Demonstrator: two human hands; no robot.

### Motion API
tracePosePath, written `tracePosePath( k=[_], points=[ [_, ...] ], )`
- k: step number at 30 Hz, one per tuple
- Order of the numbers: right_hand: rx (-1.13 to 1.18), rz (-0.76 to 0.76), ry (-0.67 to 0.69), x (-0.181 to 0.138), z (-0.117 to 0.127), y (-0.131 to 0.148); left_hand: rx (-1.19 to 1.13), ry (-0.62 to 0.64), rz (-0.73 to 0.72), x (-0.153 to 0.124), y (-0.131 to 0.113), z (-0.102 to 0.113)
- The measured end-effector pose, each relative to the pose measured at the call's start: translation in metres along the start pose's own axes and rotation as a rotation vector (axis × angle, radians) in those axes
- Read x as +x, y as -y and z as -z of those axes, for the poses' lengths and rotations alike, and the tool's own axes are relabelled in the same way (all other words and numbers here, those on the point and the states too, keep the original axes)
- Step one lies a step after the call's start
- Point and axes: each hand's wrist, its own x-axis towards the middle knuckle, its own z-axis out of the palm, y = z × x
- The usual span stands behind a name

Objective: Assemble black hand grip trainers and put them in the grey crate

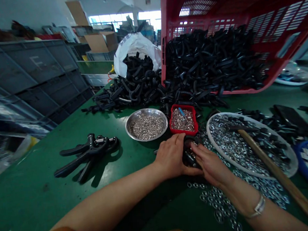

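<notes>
My left hand (pixel 171 157) wraps round a black plastic clamp (pixel 189 158) just over the table. From the other side my right hand (pixel 210 162) grips the same clamp, its thumb and fingers pressed in near a small metal piece. Most of the clamp is hidden by my fingers. Just beyond stand a red box (pixel 196 126) of small metal pins with a blue-handled tool on top, and a steel bowl (pixel 128 130) full of small metal parts. Loose metal rings (pixel 219 201) lie below my right forearm. Black spring clamps (pixel 90 154) rest to the left.
A hammer (pixel 270 167) lies across a white round tray (pixel 212 150) of rings and black parts. Behind, a red basket (pixel 167 57) on its side and a white bag (pixel 122 55) spill black clamp parts (pixel 138 88). Grey crates (pixel 27 65) stand left; a blue tray (pixel 302 175) right.
</notes>
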Motion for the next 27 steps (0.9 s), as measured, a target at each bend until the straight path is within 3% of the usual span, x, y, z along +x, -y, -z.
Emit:
tracePosePath(
  k=[3,4,6,7,9,13,18,20,23,27],
  points=[
    [-0.573,0.045,0.125,0.013,0.027,0.017,0.027,0.065,-0.082,0.009,0.010,0.008],
    [-0.845,0.115,0.088,0.021,0.035,0.026,0.033,0.095,-0.108,0.012,0.012,0.010],
    [-1.332,0.381,-0.142,0.044,0.043,0.046,0.065,0.166,-0.163,0.018,0.012,0.012],
    [-1.515,0.477,-0.196,0.057,0.043,0.055,0.094,0.202,-0.191,0.021,0.011,0.011],
    [-1.802,0.485,-0.093,0.084,0.035,0.068,0.163,0.253,-0.232,0.027,0.008,0.007],
    [-1.926,0.373,0.042,0.126,0.010,0.073,0.239,0.314,-0.284,0.033,0.010,0.002],
    [-1.920,0.360,0.080,0.137,0.000,0.065,0.178,0.293,-0.302,0.037,0.023,0.018],
    [-1.903,0.358,0.110,0.138,0.005,0.064,0.205,0.223,-0.200,0.050,0.029,0.027],
    [-1.861,0.367,0.120,0.141,0.014,0.068,0.360,0.161,0.063,0.085,0.037,0.031],
    [-1.781,0.391,0.096,0.140,0.027,0.076,0.401,0.262,0.096,0.127,0.041,0.018]
  ],
)
